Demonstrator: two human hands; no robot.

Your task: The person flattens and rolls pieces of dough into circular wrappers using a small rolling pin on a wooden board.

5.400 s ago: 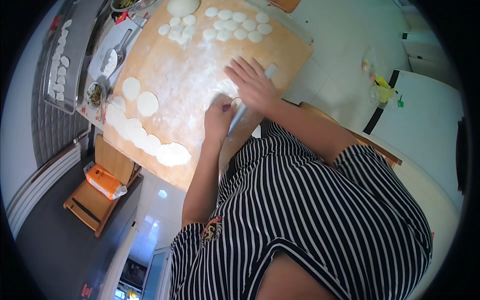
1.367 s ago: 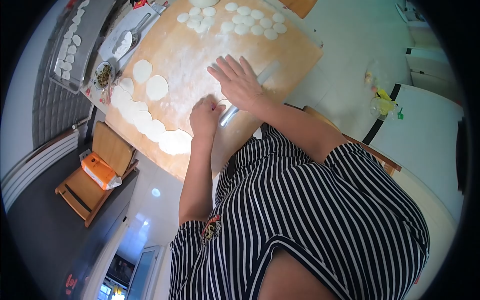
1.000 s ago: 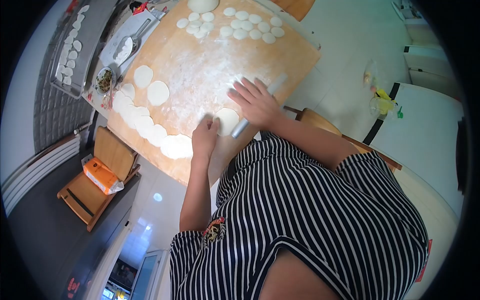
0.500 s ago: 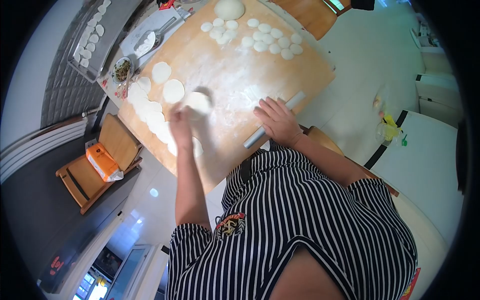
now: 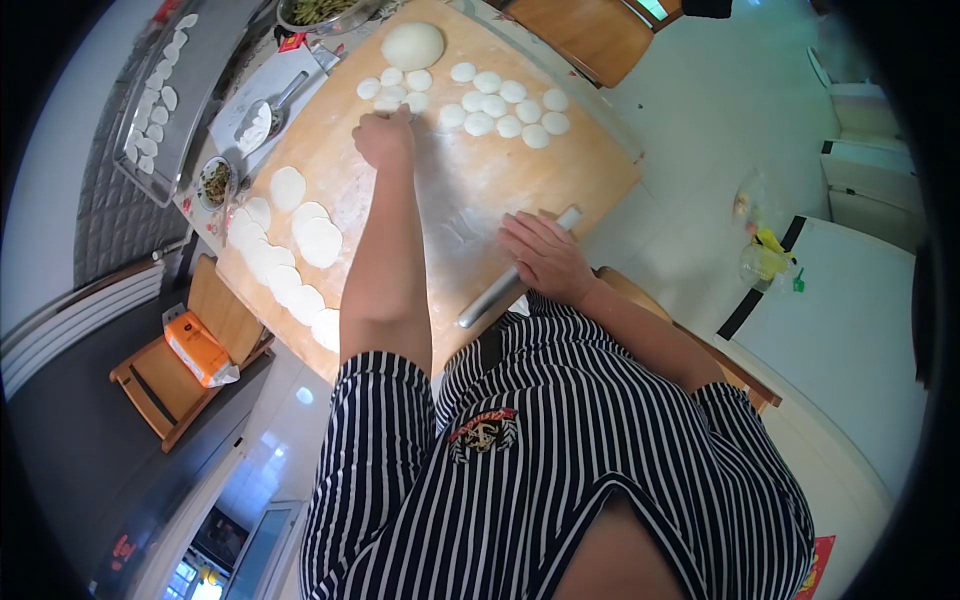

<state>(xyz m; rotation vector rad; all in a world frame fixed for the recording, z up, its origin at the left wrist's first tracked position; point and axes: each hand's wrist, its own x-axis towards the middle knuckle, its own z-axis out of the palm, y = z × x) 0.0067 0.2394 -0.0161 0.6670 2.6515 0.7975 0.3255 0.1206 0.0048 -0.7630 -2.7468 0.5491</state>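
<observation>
My left hand (image 5: pixel 385 138) reaches across the floured board (image 5: pixel 590 180), its fingers curled at the near edge of a group of small dough discs (image 5: pixel 392 78). The fingertips are partly hidden, so whether a disc is in them is unclear. Across a grey rolling pin (image 5: pixel 490 300) lies my right hand (image 5: pixel 545 255), palm down, fingers stretched flat past the pin. Two rolled-out dough wrappers (image 5: pixel 319 243) overlap left of my left forearm. A single wrapper (image 5: pixel 288 188) lies beyond them, beside a long overlapping row of wrappers (image 5: pixel 268 262).
Behind the discs sits a large dough ball (image 5: pixel 412 46); more discs (image 5: pixel 509 126) lie to its right. Off the board's left side are a bowl of filling (image 5: pixel 215 183), a scoop of flour (image 5: pixel 258 125) and a metal tray (image 5: pixel 190 100) with dough pieces. A chair (image 5: pixel 190 390) stands left.
The wrapper my left hand was carrying now lies overlapping another on the board. That hand has moved away to the far dough discs. My right hand stays on the rolling pin.
</observation>
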